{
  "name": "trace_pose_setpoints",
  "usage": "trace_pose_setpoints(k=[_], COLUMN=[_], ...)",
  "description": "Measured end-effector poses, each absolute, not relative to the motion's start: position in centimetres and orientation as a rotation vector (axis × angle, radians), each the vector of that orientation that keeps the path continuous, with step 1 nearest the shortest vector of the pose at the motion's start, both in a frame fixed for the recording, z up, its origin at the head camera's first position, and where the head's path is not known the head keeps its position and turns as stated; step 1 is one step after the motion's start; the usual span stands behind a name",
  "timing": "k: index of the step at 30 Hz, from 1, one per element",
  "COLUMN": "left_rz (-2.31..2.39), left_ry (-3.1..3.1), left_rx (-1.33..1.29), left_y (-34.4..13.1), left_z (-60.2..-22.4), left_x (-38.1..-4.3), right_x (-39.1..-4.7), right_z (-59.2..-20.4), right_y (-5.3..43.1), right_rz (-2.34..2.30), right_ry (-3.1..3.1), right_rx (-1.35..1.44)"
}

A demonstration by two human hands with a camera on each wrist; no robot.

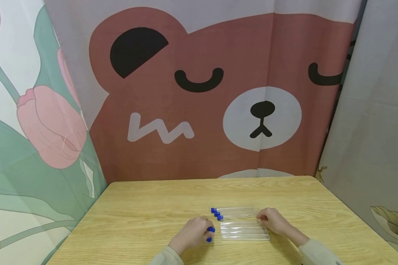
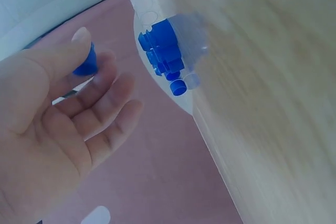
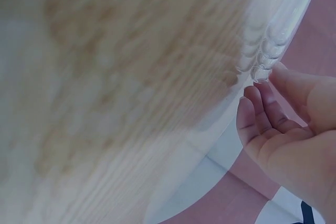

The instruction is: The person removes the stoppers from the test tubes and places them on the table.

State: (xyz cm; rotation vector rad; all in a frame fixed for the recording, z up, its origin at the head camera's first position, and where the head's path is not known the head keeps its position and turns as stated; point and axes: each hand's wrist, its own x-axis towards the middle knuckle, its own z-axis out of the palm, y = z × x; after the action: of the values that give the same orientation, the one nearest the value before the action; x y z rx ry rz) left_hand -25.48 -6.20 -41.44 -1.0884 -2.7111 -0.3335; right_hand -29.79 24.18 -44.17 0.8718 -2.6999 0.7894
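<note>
My left hand [image 1: 191, 233] pinches a blue cap [image 2: 86, 62] between thumb and index finger, its other fingers loosely bent. Just by that hand another blue cap [image 1: 209, 239] shows in the head view. On the right, my right hand [image 1: 273, 221] holds the rounded end of a clear test tube [image 3: 261, 73] between thumb and fingertips. Between the hands lie several clear tubes without caps [image 1: 244, 232], side by side and pointing left to right. Behind them, three tubes wear blue caps [image 1: 216, 214] on their left ends.
The wood-grain table [image 1: 146, 206] carries all of this near its front middle. A curtain with a bear print [image 1: 205, 110] hangs along the back edge. Other curtains, one with tulips [image 1: 53, 129] and one pale grey [image 1: 371, 110], stand at the sides.
</note>
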Motion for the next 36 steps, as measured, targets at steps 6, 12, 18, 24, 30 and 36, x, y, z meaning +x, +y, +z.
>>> trace_pose_setpoints(k=[6, 12, 18, 24, 30, 36], left_rz=[-0.323, -0.327, -0.355, -0.386, -0.333, -0.364], left_ry=[-2.644, -2.609, -2.648, -2.679, -2.582, -2.615], left_rx=[-1.087, -1.107, -1.07, -1.035, -1.027, -1.024], left_y=[-6.3, -6.3, -6.1, -6.0, -6.3, -6.3], left_z=[-41.1, -40.9, -40.9, -40.8, -40.7, -40.4], left_x=[-25.6, -25.7, -25.8, -26.2, -26.8, -27.5], right_x=[-29.8, -29.8, -29.9, -29.8, -29.6, -29.6], right_z=[-44.2, -44.0, -44.0, -44.1, -44.0, -44.0], right_y=[24.2, 24.3, 24.3, 24.3, 24.2, 24.2], right_rz=[0.794, 0.804, 0.825, 0.867, 0.894, 0.924], right_ry=[-2.701, -2.698, -2.712, -2.725, -2.725, -2.701], right_rx=[0.88, 0.894, 0.882, 0.856, 0.822, 0.837])
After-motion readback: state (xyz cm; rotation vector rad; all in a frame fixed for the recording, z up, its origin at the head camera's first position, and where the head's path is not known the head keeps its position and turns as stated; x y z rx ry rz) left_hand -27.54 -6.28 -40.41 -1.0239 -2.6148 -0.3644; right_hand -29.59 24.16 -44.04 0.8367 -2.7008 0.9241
